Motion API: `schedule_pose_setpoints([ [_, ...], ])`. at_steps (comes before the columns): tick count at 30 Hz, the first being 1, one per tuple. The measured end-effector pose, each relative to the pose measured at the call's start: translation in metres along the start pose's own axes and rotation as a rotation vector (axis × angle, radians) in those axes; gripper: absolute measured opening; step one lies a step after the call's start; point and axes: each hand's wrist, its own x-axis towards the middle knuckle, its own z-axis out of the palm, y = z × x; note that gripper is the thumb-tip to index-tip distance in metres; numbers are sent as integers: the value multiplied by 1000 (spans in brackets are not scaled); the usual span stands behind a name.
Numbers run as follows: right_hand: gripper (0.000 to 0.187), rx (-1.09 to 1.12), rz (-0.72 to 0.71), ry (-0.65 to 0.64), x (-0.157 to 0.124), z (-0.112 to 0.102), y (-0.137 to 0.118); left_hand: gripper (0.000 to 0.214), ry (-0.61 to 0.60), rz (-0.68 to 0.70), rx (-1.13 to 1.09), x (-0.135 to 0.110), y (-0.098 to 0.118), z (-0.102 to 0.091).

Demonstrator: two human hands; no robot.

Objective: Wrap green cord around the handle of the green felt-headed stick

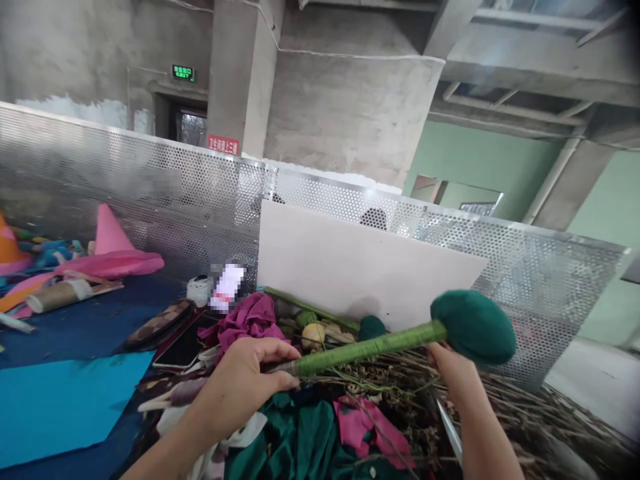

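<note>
My left hand (245, 380) is closed round the lower end of a green-wrapped stem (370, 348). The stem runs up to the right and ends in a dark green fabric ball (474, 325). My right hand (453, 373) sits under that ball, its fingers hidden behind it. The stem is lifted above a heap of dry twigs (500, 413) and scraps of magenta (247, 319) and green cloth (300, 440).
A white board (350, 267) leans on a perforated metal screen (150, 193) behind the heap. A blue sheet (55, 407) lies at left, pink cones (107, 233) and rolled paper further back. A phone (185, 347) lies by the cloth. A metal blade (450, 430) shows beside my right wrist.
</note>
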Motion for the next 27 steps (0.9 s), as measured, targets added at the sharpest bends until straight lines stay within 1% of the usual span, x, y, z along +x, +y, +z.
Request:
schedule_pose_setpoints([
  [1, 19, -32, 16, -13, -2, 4, -3, 21, 16, -22, -45, -1, 1, 1],
  [3, 20, -131, -7, -30, -9, 11, -15, 26, 53, -48, -115, -2, 0, 4],
  [4, 17, -160, -30, -33, -14, 16, -24, 28, 74, -54, -136, -2, -1, 5],
  [5, 14, -164, -72, -42, -20, 22, -35, 29, 89, -53, -148, -1, -3, 7],
  [7, 19, -81, -189, -110, -35, 40, -60, 28, 108, -43, -168, 0, -7, 10],
  [8, 23, 29, -258, -173, -44, 51, -73, 27, 110, -36, -183, 1, -9, 12],
  [9, 24, 154, -290, -256, -54, 64, -85, 26, 107, -25, -202, 1, -11, 14],
  [12, 26, 447, -256, -577, -84, 95, -112, 27, 95, 9, -259, 2, -15, 17],
  [13, 24, 478, -237, -665, -92, 101, -117, 28, 98, 14, -266, 2, -15, 17],
  [14, 21, 469, -236, -712, -98, 104, -121, 29, 105, 16, -269, 2, -15, 17],
  [15, 24, 425, -257, -714, -104, 104, -124, 29, 117, 15, -270, 2, -15, 17],
  [16, 29, 365, -296, -674, -107, 102, -125, 29, 130, 12, -263, 2, -15, 17],
  [18, 33, 299, -395, -508, -113, 94, -128, 29, 149, 13, -241, 3, -16, 16],
  [20, 28, 369, -451, -349, -117, 89, -130, 28, 150, 22, -227, 3, -17, 17],
  [21, 27, 446, -453, -313, -119, 89, -131, 28, 141, 25, -224, 4, -18, 18],
  [22, 28, 548, -449, -305, -121, 90, -131, 28, 130, 28, -222, 4, -19, 19],
  [24, 31, 788, -432, -355, -124, 99, -130, 26, 115, 26, -209, 4, -21, 23],
  [26, 34, 1011, -384, -405, -126, 110, -128, 25, 111, 23, -184, 5, -21, 27],
  [27, 35, 1076, -352, -400, -127, 115, -126, 24, 111, 23, -177, 5, -21, 29],
])
